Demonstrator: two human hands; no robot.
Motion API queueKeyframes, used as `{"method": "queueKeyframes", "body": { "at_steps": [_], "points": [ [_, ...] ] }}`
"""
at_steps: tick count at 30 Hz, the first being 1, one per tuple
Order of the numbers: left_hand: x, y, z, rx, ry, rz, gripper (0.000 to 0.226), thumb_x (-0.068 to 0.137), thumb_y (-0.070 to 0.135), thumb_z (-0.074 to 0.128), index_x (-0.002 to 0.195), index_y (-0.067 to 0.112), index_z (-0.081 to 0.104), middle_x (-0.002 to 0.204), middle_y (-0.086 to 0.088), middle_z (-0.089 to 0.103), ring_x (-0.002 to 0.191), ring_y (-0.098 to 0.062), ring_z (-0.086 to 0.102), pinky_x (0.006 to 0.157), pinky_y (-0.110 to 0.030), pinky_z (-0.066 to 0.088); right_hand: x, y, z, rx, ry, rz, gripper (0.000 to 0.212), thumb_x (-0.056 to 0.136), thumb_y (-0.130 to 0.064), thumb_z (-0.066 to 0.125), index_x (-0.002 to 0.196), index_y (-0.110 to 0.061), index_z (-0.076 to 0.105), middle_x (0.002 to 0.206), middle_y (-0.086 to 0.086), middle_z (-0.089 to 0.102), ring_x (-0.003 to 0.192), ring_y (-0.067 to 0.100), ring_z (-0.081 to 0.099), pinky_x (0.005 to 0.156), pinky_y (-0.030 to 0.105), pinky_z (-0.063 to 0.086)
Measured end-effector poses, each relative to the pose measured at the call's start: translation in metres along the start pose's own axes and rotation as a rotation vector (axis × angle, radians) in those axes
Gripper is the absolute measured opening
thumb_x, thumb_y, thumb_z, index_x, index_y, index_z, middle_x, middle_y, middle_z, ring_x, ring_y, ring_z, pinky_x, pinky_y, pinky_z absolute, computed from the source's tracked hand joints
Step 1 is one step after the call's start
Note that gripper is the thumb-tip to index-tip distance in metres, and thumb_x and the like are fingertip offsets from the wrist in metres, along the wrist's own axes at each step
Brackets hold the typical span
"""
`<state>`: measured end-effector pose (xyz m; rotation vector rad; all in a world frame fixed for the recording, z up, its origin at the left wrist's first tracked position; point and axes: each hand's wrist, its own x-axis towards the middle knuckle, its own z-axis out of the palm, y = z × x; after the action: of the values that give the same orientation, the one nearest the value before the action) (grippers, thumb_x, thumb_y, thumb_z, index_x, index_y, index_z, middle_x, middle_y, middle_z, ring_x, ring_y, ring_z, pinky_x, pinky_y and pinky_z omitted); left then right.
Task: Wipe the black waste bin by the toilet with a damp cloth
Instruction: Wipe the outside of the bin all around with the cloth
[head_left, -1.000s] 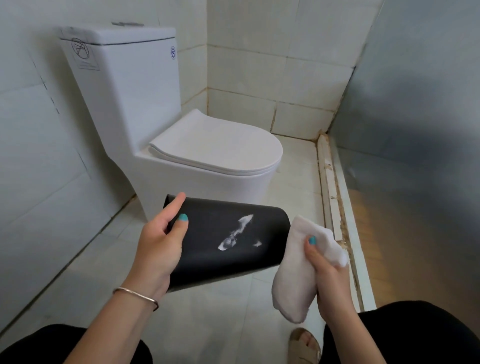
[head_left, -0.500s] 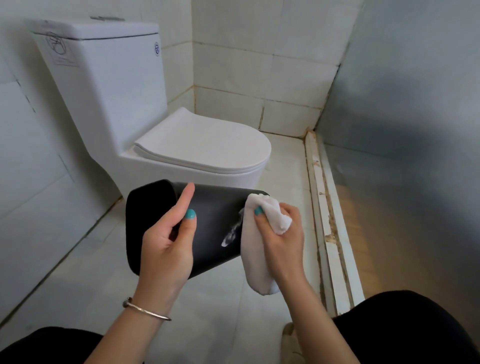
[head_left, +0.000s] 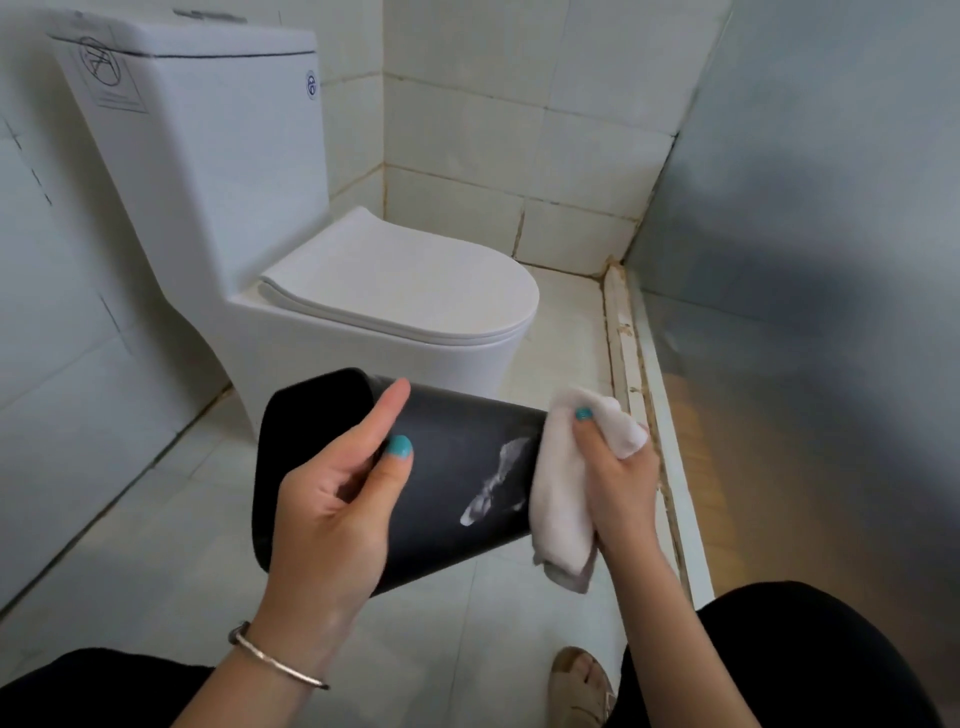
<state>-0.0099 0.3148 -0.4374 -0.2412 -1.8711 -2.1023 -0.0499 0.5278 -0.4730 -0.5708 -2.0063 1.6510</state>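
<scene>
The black bin (head_left: 457, 467) was held off the floor on its side, in front of the toilet (head_left: 322, 291), with its open mouth turned to the left and its base to the right. The left hand (head_left: 337, 499) gripped it near the rim, the thumb lying across the top of the wall and the fingers wrapped under and out of sight. A whitish smear (head_left: 493, 483) ran down the bin's side close to the base. The right hand (head_left: 618, 478) clutched a bunched white cloth (head_left: 563, 499), its fingers curled round the wad, and the cloth was pressed against the base end of the bin just beside the smear, with a loose fold hanging down below the hand. A thin metal bangle (head_left: 275, 657) sat on the left wrist. The toilet lid was down. Pale tiles covered the floor (head_left: 156, 545) and the walls, and a stained raised kerb (head_left: 631, 364) ran along the right. Dark trousers and a sandalled foot (head_left: 582, 675) showed at the bottom edge.
</scene>
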Motion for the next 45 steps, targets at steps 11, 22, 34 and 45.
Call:
{"method": "queueKeyframes", "body": {
  "at_steps": [11,22,34,45],
  "points": [
    [0.0,0.0,0.015,0.003,-0.024,0.042,0.051,0.086,0.003,0.066,0.106,0.049,0.067,0.065,0.002,0.037,0.057,-0.009,0.03,0.052,-0.005,0.029,0.0,0.0,-0.011,0.001,-0.015,-0.02,0.026,0.086,-0.031,0.07,0.105,-0.027,0.052,0.094,-0.014,0.058,0.094,0.011,0.061,0.066,0.018,0.044],
    [0.001,0.004,0.028,-0.003,-0.068,0.066,0.058,0.086,-0.003,0.064,0.109,0.05,0.063,0.05,0.016,0.027,0.048,-0.003,0.026,0.052,-0.005,0.027,-0.01,-0.005,-0.007,0.036,-0.022,0.003,0.031,0.086,-0.033,0.071,0.109,-0.025,0.052,0.098,-0.011,0.059,0.095,0.01,0.061,0.067,0.016,0.044],
    [0.01,0.0,0.029,-0.071,0.006,0.007,0.057,0.086,-0.008,0.061,0.101,0.047,0.07,0.059,0.005,0.032,0.053,-0.005,0.026,0.052,-0.007,0.029,-0.028,-0.021,0.004,-0.017,-0.151,-0.151,0.021,0.086,-0.036,0.069,0.103,-0.03,0.058,0.103,-0.007,0.061,0.093,0.005,0.062,0.068,0.015,0.05],
    [0.01,0.001,0.03,-0.029,0.042,-0.051,0.047,0.087,-0.009,0.058,0.112,0.031,0.066,0.05,0.016,0.024,0.047,-0.003,0.024,0.05,-0.008,0.027,-0.028,-0.021,0.011,-0.05,-0.203,-0.113,0.018,0.086,-0.039,0.068,0.1,-0.028,0.063,0.093,-0.01,0.067,0.089,0.004,0.064,0.074,0.022,0.052]
  ]
}}
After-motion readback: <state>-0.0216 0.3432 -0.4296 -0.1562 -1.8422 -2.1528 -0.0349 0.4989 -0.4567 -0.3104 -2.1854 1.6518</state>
